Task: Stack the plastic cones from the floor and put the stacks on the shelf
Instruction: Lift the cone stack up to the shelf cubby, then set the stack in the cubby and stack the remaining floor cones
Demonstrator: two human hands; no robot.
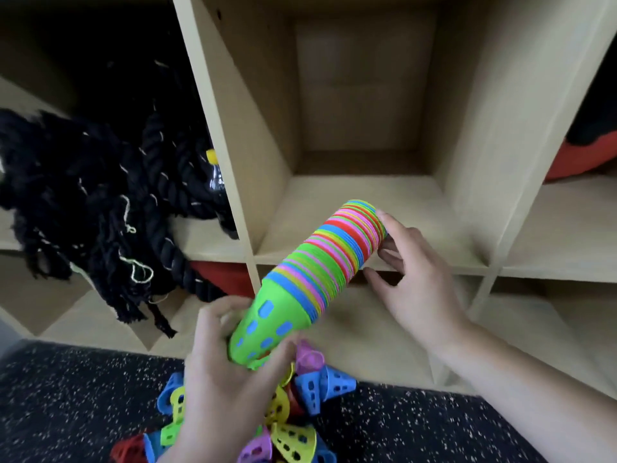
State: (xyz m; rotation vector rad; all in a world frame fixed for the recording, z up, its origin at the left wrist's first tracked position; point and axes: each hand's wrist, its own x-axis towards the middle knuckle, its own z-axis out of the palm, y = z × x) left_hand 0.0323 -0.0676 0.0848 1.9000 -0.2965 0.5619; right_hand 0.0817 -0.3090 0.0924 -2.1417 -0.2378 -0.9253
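A long stack of coloured plastic cones lies tilted in the air, green tip toward me, wide end toward the wooden shelf. My left hand grips the green tip end. My right hand has spread fingers touching the wide end at the shelf's front edge. Loose cones in blue, yellow, purple and red lie in a pile on the floor beneath my left hand.
Thick black ropes fill the left compartment and hang over its edge. A dark bottle with a yellow cap stands beside them. Red and black items sit in the right compartment. Speckled black flooring lies below.
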